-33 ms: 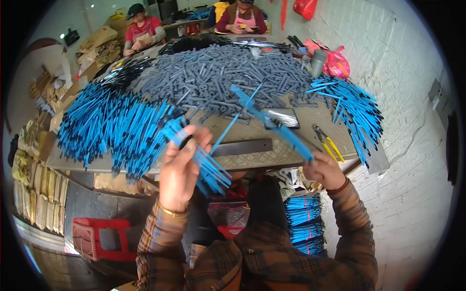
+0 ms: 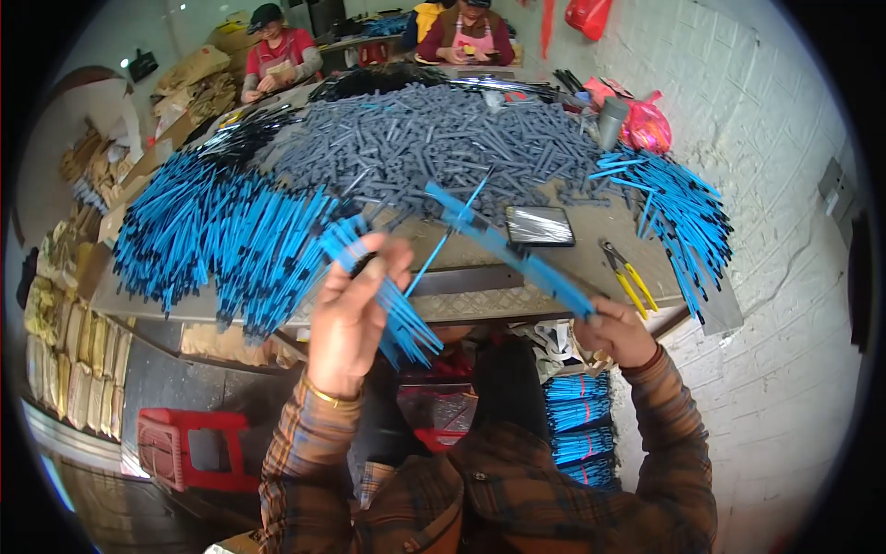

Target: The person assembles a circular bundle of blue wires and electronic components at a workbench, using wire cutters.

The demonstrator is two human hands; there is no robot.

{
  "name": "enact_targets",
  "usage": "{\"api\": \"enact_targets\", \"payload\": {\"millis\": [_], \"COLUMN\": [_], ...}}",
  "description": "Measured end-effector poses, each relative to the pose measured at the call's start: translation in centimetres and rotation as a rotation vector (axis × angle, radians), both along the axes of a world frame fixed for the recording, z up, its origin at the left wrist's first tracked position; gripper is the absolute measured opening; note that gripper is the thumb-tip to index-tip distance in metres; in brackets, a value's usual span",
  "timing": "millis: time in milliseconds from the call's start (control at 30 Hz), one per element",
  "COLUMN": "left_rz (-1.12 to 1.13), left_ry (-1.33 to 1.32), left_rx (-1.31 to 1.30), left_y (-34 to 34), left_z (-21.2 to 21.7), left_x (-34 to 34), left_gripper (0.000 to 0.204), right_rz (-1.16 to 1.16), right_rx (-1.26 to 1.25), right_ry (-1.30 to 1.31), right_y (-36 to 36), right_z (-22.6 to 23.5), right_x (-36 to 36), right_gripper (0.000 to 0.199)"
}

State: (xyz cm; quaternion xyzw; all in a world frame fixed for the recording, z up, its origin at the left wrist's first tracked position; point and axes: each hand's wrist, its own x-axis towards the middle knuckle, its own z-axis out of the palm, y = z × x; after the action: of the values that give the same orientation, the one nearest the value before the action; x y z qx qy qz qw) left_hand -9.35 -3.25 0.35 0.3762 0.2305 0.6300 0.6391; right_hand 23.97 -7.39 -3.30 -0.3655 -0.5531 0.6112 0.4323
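My left hand (image 2: 346, 319) is closed around a bunch of slim blue sticks (image 2: 406, 319) with dark parts, fanned down to the right. One thin blue stick (image 2: 426, 266) slants up from beside that hand and crosses the piece in my right hand. At the table's front edge, my right hand (image 2: 620, 331) pinches the lower end of a longer blue strip (image 2: 554, 279) with a dark band along it. This strip slopes up to the left over the table and is smeared by motion. Its exact kind cannot be made out.
Grey plastic pieces (image 2: 415, 134) heap across the table, with blue sticks piled left (image 2: 203, 240) and right (image 2: 669, 189). Nearby lie yellow-handled pliers (image 2: 632, 277), a black tray (image 2: 540, 226) and a dark metal bar (image 2: 466, 280). Tied blue bundles (image 2: 580, 411) sit below; people (image 2: 281, 55) work opposite.
The strip in my right hand has swung, its upper end now lower and further left. My left hand keeps its bunch. The whole view has shifted slightly.
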Motion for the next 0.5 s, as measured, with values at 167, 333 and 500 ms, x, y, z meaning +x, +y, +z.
{"api": "enact_targets", "payload": {"millis": [167, 333, 500], "left_rz": [-0.253, -0.101, -0.237], "left_ry": [0.084, -0.331, -0.393], "left_rx": [0.0, 0.004, 0.037], "left_y": [-0.3, -1.5, -3.0], "left_z": [-1.0, -1.2, -1.5], "left_x": [0.8, 2.6, 1.8], "left_gripper": [0.025, 0.023, 0.027], "right_rz": [0.195, 0.211, 0.088], "right_rx": [-0.025, -0.052, 0.45], "right_ry": [0.041, -0.004, -0.792], "right_y": [-0.7, -2.0, 2.8], "right_z": [-2.0, -8.7, -2.5], "right_x": [-3.6, -9.5, -2.3], "right_gripper": [0.02, 0.023, 0.022]}}
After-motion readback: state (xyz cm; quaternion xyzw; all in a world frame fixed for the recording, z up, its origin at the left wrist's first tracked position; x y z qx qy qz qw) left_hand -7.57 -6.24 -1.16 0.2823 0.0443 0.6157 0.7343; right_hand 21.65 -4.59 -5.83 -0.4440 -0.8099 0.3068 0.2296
